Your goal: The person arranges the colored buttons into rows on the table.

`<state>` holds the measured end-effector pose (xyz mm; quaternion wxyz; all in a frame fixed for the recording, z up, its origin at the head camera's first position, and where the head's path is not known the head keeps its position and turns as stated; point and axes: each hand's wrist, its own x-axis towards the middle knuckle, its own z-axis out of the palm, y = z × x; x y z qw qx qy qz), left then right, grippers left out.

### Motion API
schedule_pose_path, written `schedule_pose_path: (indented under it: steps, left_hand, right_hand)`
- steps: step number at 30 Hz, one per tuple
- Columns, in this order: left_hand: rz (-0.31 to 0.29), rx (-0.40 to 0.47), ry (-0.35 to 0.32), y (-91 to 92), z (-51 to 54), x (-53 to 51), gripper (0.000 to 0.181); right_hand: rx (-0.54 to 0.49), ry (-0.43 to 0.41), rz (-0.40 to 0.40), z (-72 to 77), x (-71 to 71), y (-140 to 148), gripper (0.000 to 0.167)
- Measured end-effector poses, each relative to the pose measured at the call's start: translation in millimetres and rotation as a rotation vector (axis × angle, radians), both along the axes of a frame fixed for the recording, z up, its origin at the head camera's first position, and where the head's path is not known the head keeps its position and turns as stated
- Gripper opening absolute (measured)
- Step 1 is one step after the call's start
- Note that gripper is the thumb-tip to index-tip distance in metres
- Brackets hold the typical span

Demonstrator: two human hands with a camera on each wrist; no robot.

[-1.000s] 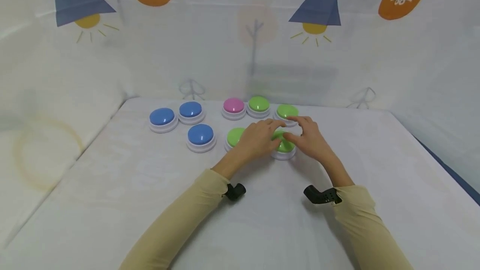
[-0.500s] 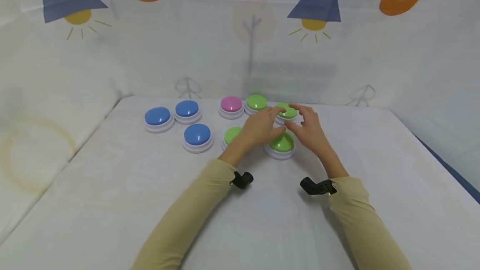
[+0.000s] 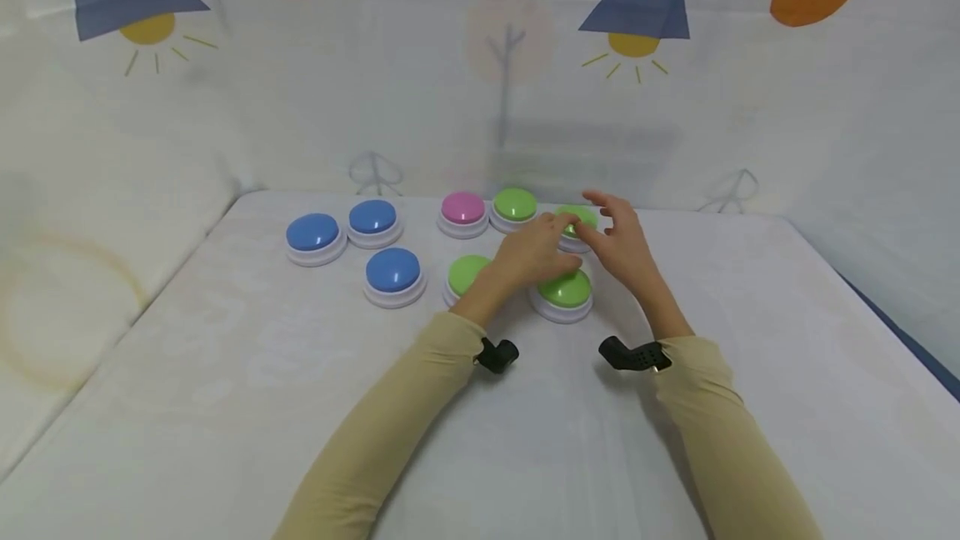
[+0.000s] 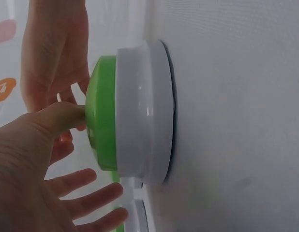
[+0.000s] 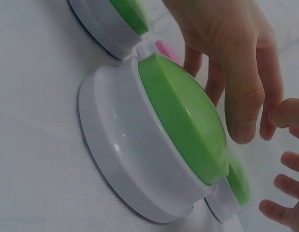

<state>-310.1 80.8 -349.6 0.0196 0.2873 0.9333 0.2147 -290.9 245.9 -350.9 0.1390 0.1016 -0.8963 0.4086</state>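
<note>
My left hand (image 3: 528, 257) hovers between the green push buttons, fingers relaxed. Its thumb is close to the dome of the front right green button (image 3: 566, 290); I cannot tell whether they touch. Opposite it, my right hand (image 3: 622, 248) holds nothing, its fingers spread and loosely bent beside the back right green button (image 3: 579, 213). In the right wrist view the left hand (image 5: 236, 58) hangs over the large green button (image 5: 186, 121). The fingertips of both hands nearly meet. Behind my left wrist, the front left green button (image 3: 465, 273) is partly hidden.
A pink button (image 3: 462, 208) and another green button (image 3: 515, 204) stand along the back. To the left are a near blue button (image 3: 393, 271) and two farther blue buttons (image 3: 312, 232). White patterned cloth (image 3: 420, 82) rises behind the white tabletop (image 3: 262, 373).
Both hands have shifted slightly away from me, from over the front right green button toward the back right one. My right hand's fingers have lifted and spread. The buttons keep their places.
</note>
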Motion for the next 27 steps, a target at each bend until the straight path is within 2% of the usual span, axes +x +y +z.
schedule_pose_path:
  steps: [5, 11, 18, 27]
  left_hand:
    - [0.02, -0.015, -0.032, 5.8, -5.4, -2.4, 0.07]
    - [0.048, -0.009, -0.048, 6.0, -6.1, -4.7, 0.068]
    - [0.038, 0.011, -0.031, 6.8, -10.2, -11.0, 0.064]
    - [0.042, 0.041, -0.049, 7.2, -12.5, -17.1, 0.062]
  right_hand:
    - [0.009, 0.015, -0.004, -1.6, -7.0, 3, 0.055]
    - [0.033, 0.026, 0.018, -4.4, -15.1, 3, 0.056]
    - [0.049, -0.028, 0.016, -11.3, -24.9, 5, 0.056]
    - [0.046, -0.073, 0.023, -14.9, -31.2, 5, 0.061]
